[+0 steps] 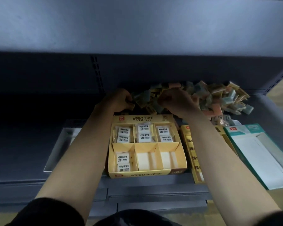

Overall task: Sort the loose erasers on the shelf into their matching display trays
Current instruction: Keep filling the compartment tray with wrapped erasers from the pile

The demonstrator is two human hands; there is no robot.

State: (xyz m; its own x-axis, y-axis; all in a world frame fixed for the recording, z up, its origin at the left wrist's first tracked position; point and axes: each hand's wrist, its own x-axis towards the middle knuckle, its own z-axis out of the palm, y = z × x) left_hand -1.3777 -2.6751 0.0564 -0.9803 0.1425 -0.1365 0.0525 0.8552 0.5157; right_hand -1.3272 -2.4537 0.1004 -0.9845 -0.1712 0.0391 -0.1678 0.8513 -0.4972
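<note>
Both hands are reaching to the back of the shelf [23,144], into the pile of loose erasers [207,97]. The left hand [119,100] is curling its fingers at the pile's edge, with a small brownish eraser [131,106] lying right at the fingertips. Dim light is hiding whether it is being pinched. The right hand [176,101] is also curling into the pile, its fingertips buried, so I cannot tell what it is holding. Just nearer than the wrists, between the forearms, the yellow tray [147,172] is sitting with wrapped 2B erasers [144,133] in four compartments. Beyond the right forearm, which is partly covering it, a second yellow tray [189,141] is lying beside a teal-and-white tray [260,154] that the frame is cutting off.
</note>
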